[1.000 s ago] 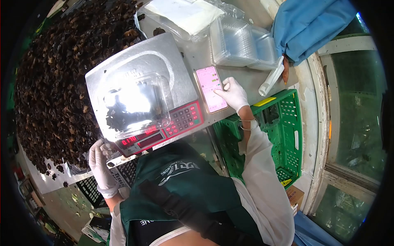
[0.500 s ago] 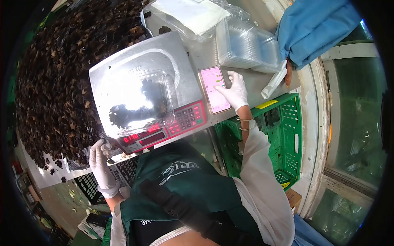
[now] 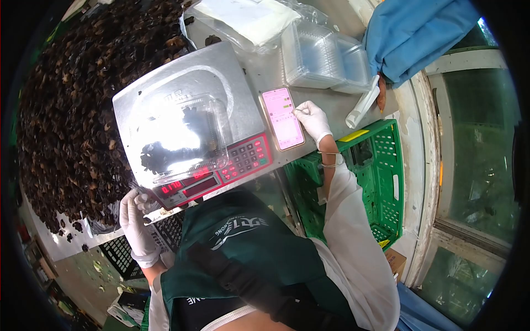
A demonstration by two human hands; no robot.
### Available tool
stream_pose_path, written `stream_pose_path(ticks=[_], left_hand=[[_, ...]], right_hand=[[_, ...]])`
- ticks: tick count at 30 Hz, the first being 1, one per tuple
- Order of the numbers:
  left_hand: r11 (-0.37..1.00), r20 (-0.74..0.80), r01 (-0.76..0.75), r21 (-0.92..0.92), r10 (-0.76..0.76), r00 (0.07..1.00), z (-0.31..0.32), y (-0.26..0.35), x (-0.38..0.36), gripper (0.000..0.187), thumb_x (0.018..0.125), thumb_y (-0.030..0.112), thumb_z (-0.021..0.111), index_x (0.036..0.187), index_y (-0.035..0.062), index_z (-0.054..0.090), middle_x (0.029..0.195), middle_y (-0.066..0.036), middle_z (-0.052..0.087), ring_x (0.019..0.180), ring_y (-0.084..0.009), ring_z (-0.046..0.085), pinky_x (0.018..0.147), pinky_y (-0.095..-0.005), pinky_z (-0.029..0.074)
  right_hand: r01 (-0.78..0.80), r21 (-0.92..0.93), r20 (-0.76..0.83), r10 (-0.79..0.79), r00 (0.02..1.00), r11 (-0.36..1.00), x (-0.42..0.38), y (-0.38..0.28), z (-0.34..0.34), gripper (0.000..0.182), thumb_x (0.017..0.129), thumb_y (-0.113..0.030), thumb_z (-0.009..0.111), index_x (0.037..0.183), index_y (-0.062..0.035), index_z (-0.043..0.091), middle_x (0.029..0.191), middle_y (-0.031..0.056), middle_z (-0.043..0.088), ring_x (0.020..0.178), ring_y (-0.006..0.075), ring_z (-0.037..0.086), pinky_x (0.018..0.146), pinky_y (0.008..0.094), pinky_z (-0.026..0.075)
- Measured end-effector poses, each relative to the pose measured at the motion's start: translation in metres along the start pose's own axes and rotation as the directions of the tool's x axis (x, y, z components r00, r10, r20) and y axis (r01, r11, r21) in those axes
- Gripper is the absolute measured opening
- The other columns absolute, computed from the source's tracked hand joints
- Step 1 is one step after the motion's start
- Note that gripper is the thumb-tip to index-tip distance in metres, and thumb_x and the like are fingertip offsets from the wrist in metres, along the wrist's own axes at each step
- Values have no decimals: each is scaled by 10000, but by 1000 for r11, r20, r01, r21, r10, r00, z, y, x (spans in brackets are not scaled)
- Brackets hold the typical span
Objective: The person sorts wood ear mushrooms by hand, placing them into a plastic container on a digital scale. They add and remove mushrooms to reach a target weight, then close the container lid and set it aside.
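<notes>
My left hand (image 3: 136,216), in a white glove, is beside the lower left corner of the scale (image 3: 187,77), fingers curled; what it holds, if anything, is too small to name. My gloved right hand (image 3: 313,119) is at the right edge of a phone (image 3: 282,118) with a lit pink screen, its thumb and finger pressed together. The phone lies face up on the metal table, right of the scale. On the scale sits a clear plastic box (image 3: 190,138) with dark pieces inside, partly hidden by glare. Red digits glow on the scale's display (image 3: 171,188).
A large heap of dark dried pieces (image 3: 83,105) covers the left. Stacked clear trays (image 3: 317,58) stand behind the phone, near a plastic bag with white sheets (image 3: 248,19). A green crate (image 3: 388,182) is at the right, below a person's blue sleeve (image 3: 417,41).
My right hand has drawn back from over the phone screen to its right edge, and its fingers have closed together. The view has shifted slightly. My left hand stays by the scale's corner.
</notes>
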State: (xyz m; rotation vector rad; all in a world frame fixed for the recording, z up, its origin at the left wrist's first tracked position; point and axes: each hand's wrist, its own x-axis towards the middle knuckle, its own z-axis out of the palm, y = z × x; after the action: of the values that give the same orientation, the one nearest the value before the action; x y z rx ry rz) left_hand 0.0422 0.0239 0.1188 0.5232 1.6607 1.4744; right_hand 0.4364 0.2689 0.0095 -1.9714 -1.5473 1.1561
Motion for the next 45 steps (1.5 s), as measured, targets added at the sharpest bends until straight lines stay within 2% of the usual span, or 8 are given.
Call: stream_pose_path(ticks=[5,7,14,20,28,38,40,45], left_hand=[[999,-38,19,32,-17,999,-3,0,-2,265,967,213,485,1117,18,582,923,-39,639,728,-54,521,686,-188,417],[1000,-30,-13,28,14,999,-5,-3,-1,270,965,221,491,1122,21,582,919,-34,643,725,-48,524,679,-183,414],[1000,-7,-18,16,18,1000,-1,-1,-1,260,967,212,484,1110,21,590,923,-32,640,737,-54,527,691,-185,416],[1000,-7,-14,4,14,1000,1,-1,0,256,970,210,481,1098,18,592,911,-33,632,752,-62,529,704,-193,422],[1000,-11,-13,-3,13,1000,1,-1,0,246,968,199,484,1090,14,589,910,-40,634,747,-66,529,703,-197,426],[1000,-15,-12,-6,12,1000,-1,0,-1,244,967,192,486,1098,13,588,913,-44,639,745,-62,529,703,-195,426],[1000,-21,-6,-3,5,1000,2,2,-2,246,967,200,487,1091,14,590,914,-40,638,744,-56,531,705,-193,429],[1000,-25,-11,16,12,1000,6,2,-2,249,970,208,484,1085,15,592,912,-34,635,746,-53,535,708,-192,433]], right_hand=[[-18,-71,60,22,998,997,-12,-8,-2,347,718,-297,752,932,-73,594,814,67,646,763,184,626,720,311,489],[21,-366,-9,-26,1000,930,-27,-30,-2,417,686,-309,775,972,-86,569,874,72,624,815,220,616,758,333,480],[107,-230,27,-103,994,967,-16,5,4,480,652,-327,796,990,-91,551,884,73,598,826,253,603,772,345,473],[-21,-242,51,35,998,970,-20,-19,-1,490,654,-307,793,1013,-96,535,913,70,584,853,242,597,770,340,468],[175,-299,103,-150,983,938,-24,-15,-9,461,646,-276,799,983,-89,545,854,66,602,802,226,606,742,344,476],[106,-182,87,-91,992,978,-16,-4,-6,367,678,-224,780,945,-86,569,783,60,605,740,204,604,704,316,484],[202,-90,96,-193,976,975,-15,1,-7,231,748,-95,722,910,-46,564,697,8,578,648,92,534,642,249,470],[126,-57,42,-124,991,990,1,10,-1,137,825,-140,663,849,-39,573,704,-4,582,608,68,494,586,232,442]])
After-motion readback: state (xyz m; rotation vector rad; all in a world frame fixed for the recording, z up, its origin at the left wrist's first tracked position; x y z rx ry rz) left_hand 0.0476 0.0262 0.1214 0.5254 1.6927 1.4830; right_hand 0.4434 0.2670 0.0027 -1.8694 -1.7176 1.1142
